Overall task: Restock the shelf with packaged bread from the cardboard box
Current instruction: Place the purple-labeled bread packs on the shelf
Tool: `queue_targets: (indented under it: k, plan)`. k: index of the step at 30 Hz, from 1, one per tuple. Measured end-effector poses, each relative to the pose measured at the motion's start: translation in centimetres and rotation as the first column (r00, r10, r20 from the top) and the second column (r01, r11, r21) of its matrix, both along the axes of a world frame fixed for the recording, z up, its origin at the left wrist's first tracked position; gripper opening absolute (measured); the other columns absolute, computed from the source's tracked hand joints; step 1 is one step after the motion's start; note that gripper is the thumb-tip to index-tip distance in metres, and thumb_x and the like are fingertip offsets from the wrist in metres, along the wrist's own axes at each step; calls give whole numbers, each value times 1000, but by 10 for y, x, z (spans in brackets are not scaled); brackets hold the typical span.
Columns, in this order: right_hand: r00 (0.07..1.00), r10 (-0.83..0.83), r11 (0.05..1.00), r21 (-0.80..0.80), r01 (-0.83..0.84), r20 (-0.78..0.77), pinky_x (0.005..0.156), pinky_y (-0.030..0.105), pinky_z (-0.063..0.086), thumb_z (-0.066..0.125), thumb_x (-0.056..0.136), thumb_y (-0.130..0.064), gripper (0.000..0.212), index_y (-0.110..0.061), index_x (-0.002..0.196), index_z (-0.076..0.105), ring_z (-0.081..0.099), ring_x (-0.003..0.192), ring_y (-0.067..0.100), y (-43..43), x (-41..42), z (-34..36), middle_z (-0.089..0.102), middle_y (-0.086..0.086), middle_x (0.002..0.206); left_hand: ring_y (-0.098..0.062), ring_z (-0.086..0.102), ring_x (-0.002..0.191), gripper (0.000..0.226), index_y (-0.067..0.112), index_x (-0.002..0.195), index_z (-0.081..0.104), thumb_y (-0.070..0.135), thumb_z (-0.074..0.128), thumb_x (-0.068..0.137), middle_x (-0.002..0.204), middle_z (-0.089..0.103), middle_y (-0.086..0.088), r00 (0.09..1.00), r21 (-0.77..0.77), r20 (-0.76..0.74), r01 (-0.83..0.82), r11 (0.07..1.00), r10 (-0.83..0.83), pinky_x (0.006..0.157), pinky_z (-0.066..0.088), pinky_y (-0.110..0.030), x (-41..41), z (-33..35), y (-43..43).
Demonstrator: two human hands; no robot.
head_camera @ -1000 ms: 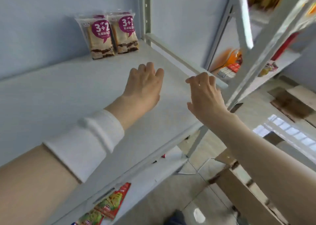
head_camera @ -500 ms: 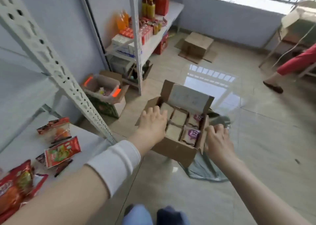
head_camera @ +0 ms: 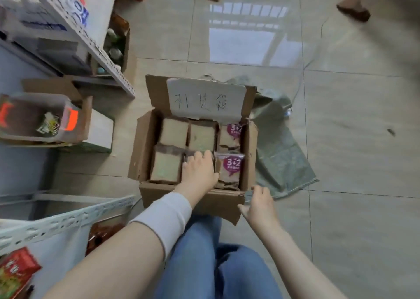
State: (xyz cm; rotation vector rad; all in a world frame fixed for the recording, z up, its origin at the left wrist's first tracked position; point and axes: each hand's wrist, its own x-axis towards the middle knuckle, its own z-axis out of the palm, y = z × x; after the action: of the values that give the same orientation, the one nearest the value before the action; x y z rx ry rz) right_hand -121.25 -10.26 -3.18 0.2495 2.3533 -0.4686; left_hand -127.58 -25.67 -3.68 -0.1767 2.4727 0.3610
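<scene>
An open cardboard box (head_camera: 150, 139) stands on the floor in front of my knees, holding several bread packs in two rows. My left hand (head_camera: 198, 168) lies inside it, fingers spread flat over the front middle pack; whether it grips the pack is unclear. To its right lies a bread pack with a purple "3+2" label (head_camera: 230, 170), with another labelled pack (head_camera: 229, 135) behind it. My right hand (head_camera: 259, 202) hovers with loose fingers at the box's front right corner, holding nothing. The shelf being restocked is out of view.
A perforated metal shelf post (head_camera: 91, 46) slants at upper left, a shelf rail (head_camera: 68, 221) at lower left with red snack packs (head_camera: 16, 271). A second cardboard box (head_camera: 75, 123) sits left. A green sack (head_camera: 281, 153) lies right of the box. Another person's foot (head_camera: 353, 11) is at top right.
My view swung from the shelf down to the floor box. My left hand moved into the box onto the bread packs; my right hand came to the box's front right corner.
</scene>
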Motion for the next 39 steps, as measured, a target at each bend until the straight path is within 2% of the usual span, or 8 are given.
queue_targets:
  k: [8,13,17,22,26,30,34,39]
  plan:
    - [894,-386,913,-42,405,226,108,31,26,68,82,-30,94,-4,147,5,32,134,27,-33,-47,-172,31,16,145,-32,50,118,57,7,132,37,36,57,88,130,50,-16,922,295,138,-388,873,363,96,43,-40,-115,-182,17]
    - [839,-517,853,29,520,167,104,35,31,74,75,-18,93,-6,143,13,39,128,31,-43,-53,-205,40,17,137,-25,55,110,57,7,128,41,34,65,83,124,54,-9,858,416,73,-489,766,508,77,39,-26,-133,-219,38]
    - [839,-520,851,5,526,160,94,34,39,75,74,-14,85,-11,141,22,47,121,30,-41,-50,-198,52,13,128,-12,53,95,66,6,126,41,28,75,75,119,58,-6,770,466,122,-602,649,627,72,36,-15,-137,-215,38]
    - [866,-487,868,-44,494,115,96,30,37,74,75,-15,65,-8,131,41,48,120,26,-34,-45,-182,53,10,124,-19,59,100,53,9,113,55,25,79,69,111,64,-4,768,512,313,-632,582,559,87,49,-33,-141,-200,24]
    - [902,-415,901,-86,425,116,74,26,36,75,74,-24,31,-11,95,57,53,99,25,-30,-44,-181,55,8,103,-14,61,101,43,26,101,52,26,80,67,99,62,11,812,606,275,-562,563,515,85,49,-30,-132,-191,11]
    - [827,-554,795,-236,559,94,63,22,33,77,70,-14,26,-20,83,55,58,81,20,-18,-44,-171,62,-3,81,-1,59,94,39,36,89,51,22,80,67,94,61,21,805,698,219,-524,488,551,83,50,-25,-115,-168,4]
    - [827,-562,787,-301,538,9,59,14,36,79,68,-13,30,-23,91,62,59,80,15,0,-39,-142,64,-6,81,1,61,91,38,28,95,55,14,79,69,95,64,14,703,780,148,-515,355,695,75,51,-18,-93,-125,-10]
    - [863,-504,785,-410,464,12,69,29,48,79,69,-14,25,-10,92,71,64,77,18,22,-25,-84,73,6,85,4,65,83,36,20,97,56,10,78,70,91,66,11,475,852,16,-467,237,880,74,53,-17,-44,-39,-45]
